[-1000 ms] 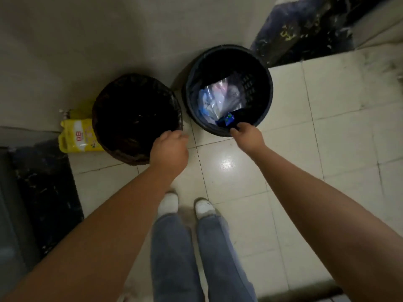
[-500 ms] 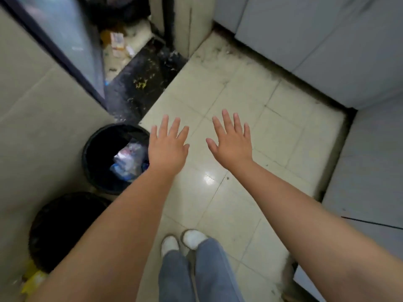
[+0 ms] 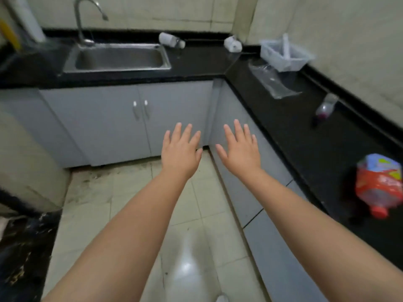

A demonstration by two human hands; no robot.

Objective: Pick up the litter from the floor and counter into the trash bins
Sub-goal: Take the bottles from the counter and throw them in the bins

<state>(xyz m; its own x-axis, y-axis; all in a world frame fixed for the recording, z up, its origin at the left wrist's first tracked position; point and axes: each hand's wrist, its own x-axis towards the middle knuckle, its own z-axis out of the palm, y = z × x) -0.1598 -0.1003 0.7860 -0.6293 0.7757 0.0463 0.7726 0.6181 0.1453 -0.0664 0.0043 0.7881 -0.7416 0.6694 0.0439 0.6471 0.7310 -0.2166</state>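
Note:
My left hand [image 3: 181,152] and my right hand [image 3: 239,150] are held out side by side, fingers spread and empty, in front of the grey corner cabinets. Litter lies on the black counter [image 3: 290,127]: a crushed red-labelled bottle [image 3: 379,186] at the right, a small clear bottle [image 3: 326,107] farther along, a flat clear plastic bag [image 3: 272,81], a crumpled white piece [image 3: 233,44] in the corner and a fallen clear bottle [image 3: 171,40] beside the sink. No trash bin is in view.
A steel sink [image 3: 117,58] with a curved tap [image 3: 84,20] sits in the counter at the left. A clear plastic basket [image 3: 283,54] stands in the far right corner. Grey cabinet doors [image 3: 139,118] close off the tiled floor [image 3: 135,203]. A dark threshold [image 3: 21,253] lies at lower left.
The view swung away from the two bins, which have left the frame, up to the counter corner. My right hand let go of the dark wrapper over the bin; both hands opened out flat.

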